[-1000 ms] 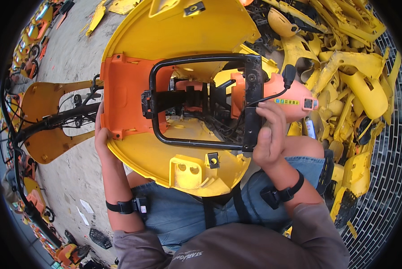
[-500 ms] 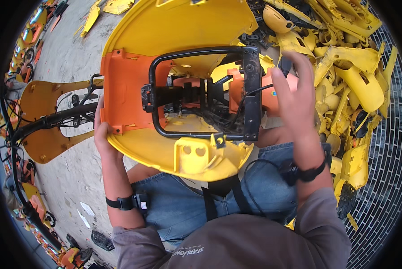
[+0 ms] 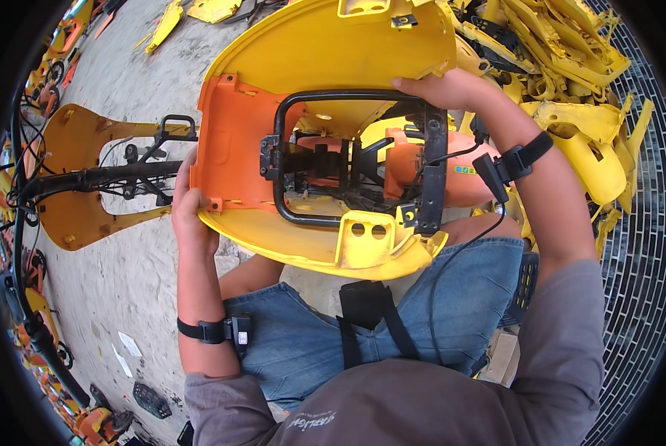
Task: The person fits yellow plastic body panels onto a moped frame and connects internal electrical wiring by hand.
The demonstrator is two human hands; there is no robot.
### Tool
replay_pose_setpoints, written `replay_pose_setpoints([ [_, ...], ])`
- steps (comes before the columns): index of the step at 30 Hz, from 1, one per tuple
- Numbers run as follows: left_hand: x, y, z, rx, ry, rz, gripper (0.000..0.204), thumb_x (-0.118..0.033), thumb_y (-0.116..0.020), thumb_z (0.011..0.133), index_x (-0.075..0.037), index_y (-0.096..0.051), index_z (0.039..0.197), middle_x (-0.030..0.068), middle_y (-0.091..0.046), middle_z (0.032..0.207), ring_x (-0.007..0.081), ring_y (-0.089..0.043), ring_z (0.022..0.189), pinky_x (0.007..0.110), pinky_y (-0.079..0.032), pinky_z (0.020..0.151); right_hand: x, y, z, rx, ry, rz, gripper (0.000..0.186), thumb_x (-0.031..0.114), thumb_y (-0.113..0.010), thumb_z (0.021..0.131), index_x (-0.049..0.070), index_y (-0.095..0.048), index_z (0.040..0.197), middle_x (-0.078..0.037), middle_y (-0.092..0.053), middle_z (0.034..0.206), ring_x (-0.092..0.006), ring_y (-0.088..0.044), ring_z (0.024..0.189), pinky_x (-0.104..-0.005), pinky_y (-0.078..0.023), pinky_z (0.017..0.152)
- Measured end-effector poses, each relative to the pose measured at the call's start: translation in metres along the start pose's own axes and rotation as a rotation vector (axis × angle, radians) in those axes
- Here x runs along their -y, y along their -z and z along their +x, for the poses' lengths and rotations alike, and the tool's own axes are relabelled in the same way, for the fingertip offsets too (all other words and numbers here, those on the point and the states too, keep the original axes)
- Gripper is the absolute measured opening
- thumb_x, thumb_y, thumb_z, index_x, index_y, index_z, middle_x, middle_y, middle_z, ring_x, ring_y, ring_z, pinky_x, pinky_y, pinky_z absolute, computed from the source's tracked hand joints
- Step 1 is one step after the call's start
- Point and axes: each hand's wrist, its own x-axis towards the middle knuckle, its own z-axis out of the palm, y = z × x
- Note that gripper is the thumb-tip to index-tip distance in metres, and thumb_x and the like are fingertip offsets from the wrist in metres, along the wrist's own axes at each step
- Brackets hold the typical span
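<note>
A scooter body cover, made of a yellow shell (image 3: 325,48) with an orange panel (image 3: 236,152) at its left end, lies around a black tubular frame (image 3: 348,95). My left hand (image 3: 193,219) is closed on the cover's near left corner, where orange meets yellow. Across on the far side, my right hand (image 3: 446,91) grips the yellow shell's right edge, its fingers partly hidden by the shell. Below that hand, a black metal bar (image 3: 434,175) with a cable crosses the frame's right end. A salmon-orange fender (image 3: 463,175) shows beyond the bar.
Handlebars (image 3: 88,182) and a brown-yellow front panel (image 3: 69,145) extend to the left. Yellow plastic parts (image 3: 582,160) are heaped at the right, beside dark brick paving (image 3: 645,245). Paper scraps (image 3: 130,343) and a black mesh piece (image 3: 151,399) lie on the sandy ground.
My right hand has gone from spread fingers beside the frame's right end to a hold on the shell's far right edge. The cover and frame sit further right in view; my left hand keeps its hold.
</note>
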Motion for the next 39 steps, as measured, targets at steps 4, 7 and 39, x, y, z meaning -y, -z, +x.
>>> replay_pose_setpoints([
  [4, -0.005, 0.003, -0.004, -0.008, 0.021, -0.002, 0.082, 0.000, -0.040, 0.069, 0.003, -0.036, 0.151, 0.0196, -0.049, 0.146, 0.0291, -0.051, 0.134, 0.036, -0.044, 0.108, 0.023, 0.006, 0.011, 0.027, -0.039, -0.220, 0.036, 0.028, -0.061, 0.100, 0.004, -0.061, 0.126, -0.012, -0.072, 0.110, -0.0254, -0.069, 0.097, -0.0369, -0.054, 0.085],
  [7, -0.004, 0.006, -0.007, -0.013, 0.026, -0.010, 0.083, 0.001, -0.040, 0.070, 0.000, -0.034, 0.153, 0.0196, -0.048, 0.147, 0.0294, -0.051, 0.134, 0.036, -0.045, 0.107, 0.018, 0.004, 0.034, 0.002, -0.013, -0.191, 0.034, 0.026, -0.060, 0.099, 0.002, -0.062, 0.123, -0.012, -0.072, 0.105, -0.0245, -0.072, 0.083, -0.0369, -0.056, 0.077],
  [39, 0.000, 0.006, -0.020, -0.068, -0.001, 0.013, 0.085, -0.005, -0.042, 0.068, 0.000, -0.035, 0.152, 0.0172, -0.046, 0.148, 0.0279, -0.048, 0.136, 0.036, -0.042, 0.111, 0.027, 0.027, 0.060, 0.089, 0.036, -0.283, 0.042, 0.038, -0.072, 0.093, 0.004, -0.067, 0.118, -0.012, -0.072, 0.103, -0.0205, -0.067, 0.084, -0.0356, -0.054, 0.077],
])
